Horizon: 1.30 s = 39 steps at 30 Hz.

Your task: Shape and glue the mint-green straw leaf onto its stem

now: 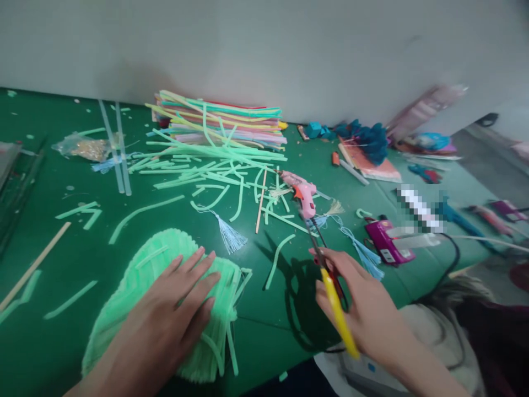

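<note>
The fuzzy green pad (132,278) lies on the table (264,336) under the left hand (177,309), which is spread flat; the right hand (359,298) grips yellow-handled scissors (336,303) above the table. The pad looks largely formed, but uneven loose ends (232,347) still jut from its right side.

Pipe-cleaner panel (151,262) left of scissors (338,315), glue gun (305,194) behind, pipe-cleaner bundle (243,122) farther back
</note>
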Each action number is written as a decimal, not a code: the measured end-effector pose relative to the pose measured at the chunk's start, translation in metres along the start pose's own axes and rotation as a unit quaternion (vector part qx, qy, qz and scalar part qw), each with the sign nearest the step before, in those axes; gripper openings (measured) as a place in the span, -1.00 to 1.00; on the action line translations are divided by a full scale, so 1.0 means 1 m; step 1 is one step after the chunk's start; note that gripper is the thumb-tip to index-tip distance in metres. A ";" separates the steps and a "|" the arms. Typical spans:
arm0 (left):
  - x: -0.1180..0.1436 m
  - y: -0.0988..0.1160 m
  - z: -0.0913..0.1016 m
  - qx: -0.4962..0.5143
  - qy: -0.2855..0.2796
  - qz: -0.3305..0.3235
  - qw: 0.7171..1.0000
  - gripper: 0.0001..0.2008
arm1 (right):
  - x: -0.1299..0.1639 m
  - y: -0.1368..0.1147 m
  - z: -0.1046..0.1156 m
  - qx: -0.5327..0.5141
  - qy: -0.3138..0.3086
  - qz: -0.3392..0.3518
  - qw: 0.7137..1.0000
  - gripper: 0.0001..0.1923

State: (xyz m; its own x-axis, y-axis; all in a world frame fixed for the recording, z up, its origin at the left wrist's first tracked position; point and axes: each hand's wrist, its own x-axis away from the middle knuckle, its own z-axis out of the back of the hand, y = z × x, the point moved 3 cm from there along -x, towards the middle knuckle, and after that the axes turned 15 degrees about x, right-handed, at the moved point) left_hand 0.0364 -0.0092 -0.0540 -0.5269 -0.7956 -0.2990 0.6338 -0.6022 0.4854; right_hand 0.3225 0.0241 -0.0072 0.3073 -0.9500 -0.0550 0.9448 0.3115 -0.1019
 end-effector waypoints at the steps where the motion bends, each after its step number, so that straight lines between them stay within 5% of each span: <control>1: 0.001 -0.002 0.001 -0.005 -0.008 0.010 1.000 -0.62 | 0.006 -0.004 0.004 -0.028 0.027 0.011 0.999 -0.64; 4: 0.004 -0.009 0.002 -0.017 -0.038 0.040 0.998 -0.59 | 0.020 -0.020 0.008 -0.019 0.068 0.084 0.994 -0.71; 7: 0.007 -0.013 0.002 -0.021 -0.035 0.067 0.997 -0.52 | 0.028 -0.029 0.000 0.038 0.080 0.158 0.983 -0.56; 12: 0.006 -0.012 0.001 -0.018 0.002 0.091 0.996 -0.53 | 0.027 -0.026 -0.013 0.102 0.115 0.193 0.969 -0.43; 21: 0.008 -0.012 0.002 -0.037 -0.002 0.108 0.993 -0.53 | -0.015 -0.025 -0.026 0.127 0.078 0.244 0.958 -0.57; 30: -0.012 -0.022 0.028 -0.046 -0.006 0.143 0.989 -0.49 | -0.047 -0.021 -0.027 0.128 0.052 0.328 0.934 -0.54; 35: -0.045 -0.034 0.025 -0.030 -0.134 0.161 0.977 -0.62 | -0.047 -0.020 -0.026 0.127 0.067 0.349 0.926 -0.58; 39: -0.065 -0.035 0.033 0.088 -0.254 0.263 0.927 -0.73 | -0.045 -0.018 -0.024 0.129 0.129 0.358 0.916 -0.64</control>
State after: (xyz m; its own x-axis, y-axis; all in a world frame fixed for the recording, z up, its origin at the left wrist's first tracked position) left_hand 0.0297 0.0655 -0.0240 -0.3986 -0.8148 0.4210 0.8002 -0.0846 0.5938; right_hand 0.2887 0.0620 -0.0264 0.8528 -0.4571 -0.2528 0.5174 0.8054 0.2893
